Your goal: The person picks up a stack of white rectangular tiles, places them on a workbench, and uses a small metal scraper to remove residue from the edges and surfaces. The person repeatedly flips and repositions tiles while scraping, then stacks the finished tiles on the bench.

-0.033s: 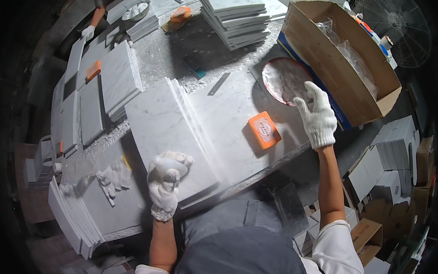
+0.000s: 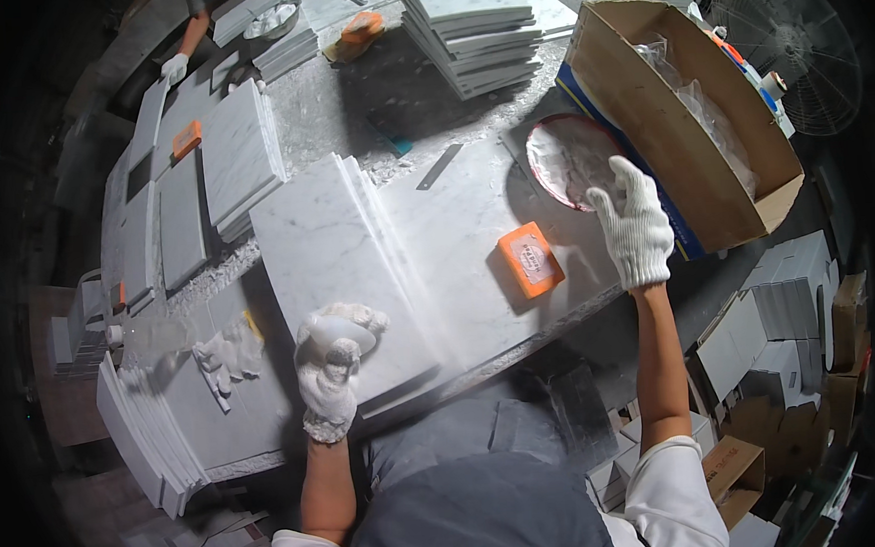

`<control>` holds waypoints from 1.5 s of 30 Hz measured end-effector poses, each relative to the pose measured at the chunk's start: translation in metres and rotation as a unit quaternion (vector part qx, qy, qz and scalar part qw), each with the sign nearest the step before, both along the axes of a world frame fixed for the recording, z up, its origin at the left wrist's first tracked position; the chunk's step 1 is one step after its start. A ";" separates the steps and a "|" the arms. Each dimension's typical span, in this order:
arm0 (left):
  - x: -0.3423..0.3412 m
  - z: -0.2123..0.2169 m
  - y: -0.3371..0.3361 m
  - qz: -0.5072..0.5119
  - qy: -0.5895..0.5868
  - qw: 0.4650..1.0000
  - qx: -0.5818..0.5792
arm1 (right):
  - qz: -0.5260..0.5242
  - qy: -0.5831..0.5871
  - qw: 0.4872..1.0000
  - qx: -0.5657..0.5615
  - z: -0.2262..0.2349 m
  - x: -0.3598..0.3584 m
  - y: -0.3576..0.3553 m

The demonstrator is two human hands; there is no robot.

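Observation:
My left hand (image 2: 329,375), in a white knit glove, is closed around a white rounded lump (image 2: 333,330) and presses it on the near part of a white marble tile (image 2: 320,236). My right hand (image 2: 635,223), also gloved, is spread with nothing in it at the near rim of a round dish (image 2: 563,156) holding whitish paste. An orange rectangular block (image 2: 530,260) lies on the marble slab (image 2: 445,228) between my hands, closer to the right one.
An open cardboard box (image 2: 685,148) stands right of the dish. A stack of tiles (image 2: 472,26) sits behind, more tiles (image 2: 235,156) to the left. Spare gloves (image 2: 224,355) lie near my left hand. Another person's gloved hand (image 2: 176,67) works far left. A fan (image 2: 784,47) stands far right.

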State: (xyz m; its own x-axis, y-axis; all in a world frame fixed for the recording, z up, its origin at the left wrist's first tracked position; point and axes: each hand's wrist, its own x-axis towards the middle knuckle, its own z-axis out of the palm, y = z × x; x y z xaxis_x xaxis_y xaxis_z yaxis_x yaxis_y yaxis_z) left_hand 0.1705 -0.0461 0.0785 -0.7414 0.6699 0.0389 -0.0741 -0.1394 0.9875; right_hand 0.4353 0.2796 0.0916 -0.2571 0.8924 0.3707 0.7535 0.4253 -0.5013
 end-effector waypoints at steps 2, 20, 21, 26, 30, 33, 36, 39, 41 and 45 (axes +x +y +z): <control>0.001 0.000 -0.001 -0.006 0.021 0.999 0.030 | -0.014 -0.018 0.999 0.047 0.000 -0.012 0.016; -0.001 0.003 -0.003 -0.024 0.043 0.998 -0.025 | -0.050 0.234 0.957 -0.164 -0.001 0.005 0.061; 0.000 0.004 -0.002 -0.019 -0.005 1.000 -0.013 | -0.057 0.243 0.954 -0.165 0.000 0.006 0.058; 0.006 0.013 0.007 -0.046 -0.037 0.998 0.034 | -0.095 0.251 0.950 -0.160 -0.005 0.002 0.060; 0.007 0.015 0.007 -0.031 -0.026 0.999 0.018 | -0.095 0.280 0.938 -0.180 -0.015 0.006 0.066; 0.006 0.009 0.001 0.004 -0.030 0.999 0.010 | -0.099 0.280 0.927 -0.230 -0.021 0.010 0.069; 0.005 0.004 -0.002 0.007 -0.035 0.999 0.009 | -0.097 0.286 0.918 -0.256 -0.024 0.011 0.071; 0.004 0.005 0.001 0.010 -0.023 1.000 0.000 | -0.101 0.281 0.917 -0.265 -0.024 0.009 0.071; 0.005 0.009 0.005 0.000 0.035 0.999 -0.018 | -0.098 0.284 0.915 -0.271 -0.024 0.009 0.071; 0.008 0.015 0.009 -0.035 -0.020 0.999 0.013 | -0.108 0.305 0.900 -0.291 -0.024 0.008 0.071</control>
